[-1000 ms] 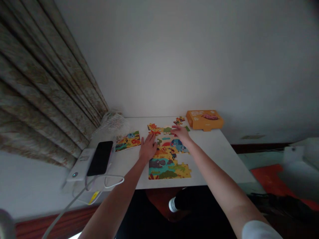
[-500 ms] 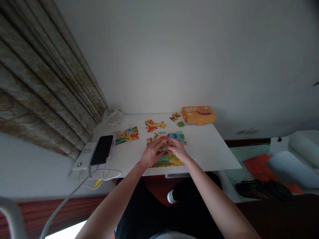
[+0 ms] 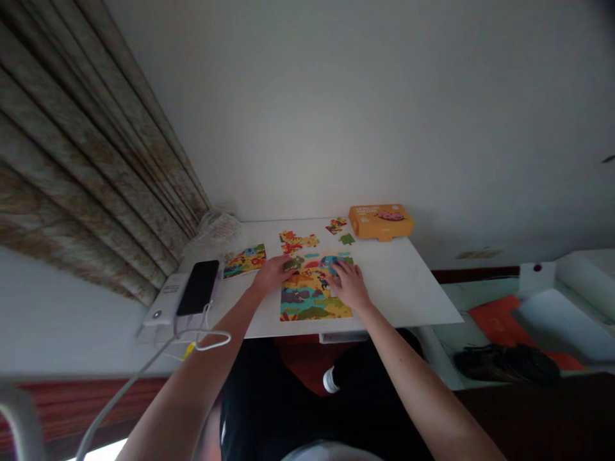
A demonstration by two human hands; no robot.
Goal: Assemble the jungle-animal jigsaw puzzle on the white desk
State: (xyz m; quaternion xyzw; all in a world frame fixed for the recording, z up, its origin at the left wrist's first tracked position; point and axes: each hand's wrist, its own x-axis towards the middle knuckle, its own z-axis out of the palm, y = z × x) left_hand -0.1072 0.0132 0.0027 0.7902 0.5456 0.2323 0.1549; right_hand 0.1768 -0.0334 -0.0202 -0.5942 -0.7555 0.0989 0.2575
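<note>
A colourful animal jigsaw puzzle (image 3: 314,304) lies flat near the front edge of the white table. At its left edge rests my left hand (image 3: 271,274), fingertips on the border by a green animal; part of that hand's fingers is hard to make out. My right hand (image 3: 350,286) lies over the right side of the puzzle with its fingers spread, touching the blue elephant area. Behind the puzzle sit joined orange and yellow puzzle pieces (image 3: 298,241), a small joined cluster (image 3: 336,225) and a green puzzle piece (image 3: 346,239).
An orange puzzle box (image 3: 381,221) stands at the back right. On the left are a picture card (image 3: 245,260), a black phone (image 3: 198,288), a white box (image 3: 166,299), a cable (image 3: 214,332) and clear plastic wrap (image 3: 214,232). A patterned curtain (image 3: 96,141) hangs left.
My hands were together over the puzzle's middle. They have moved apart, the left to the left edge and the right to the right side, uncovering the centre.
</note>
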